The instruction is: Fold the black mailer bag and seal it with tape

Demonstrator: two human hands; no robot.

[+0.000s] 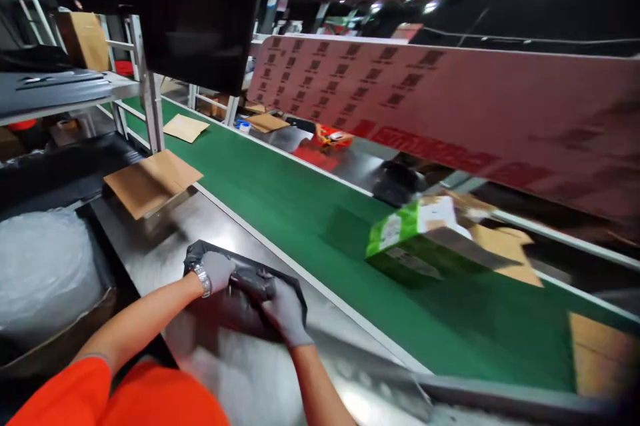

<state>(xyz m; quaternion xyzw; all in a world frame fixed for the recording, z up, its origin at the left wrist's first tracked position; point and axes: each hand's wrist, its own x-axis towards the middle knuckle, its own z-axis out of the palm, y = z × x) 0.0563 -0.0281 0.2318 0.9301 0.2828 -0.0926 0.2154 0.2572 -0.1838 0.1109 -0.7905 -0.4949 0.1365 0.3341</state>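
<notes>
Where steel table (pixel 165 239) meets green conveyor (pixel 310 219)

No legible text: print on long red cardboard panel (pixel 450 106) and green-white carton (pixel 410 233) below it too blurred.

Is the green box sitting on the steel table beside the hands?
No, the green box lies on the green belt, apart from both gloved hands on the dark bag.

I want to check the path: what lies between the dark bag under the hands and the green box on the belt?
In the head view, only bare steel table, the white belt edge and green belt separate the dark bag and green box.
</notes>
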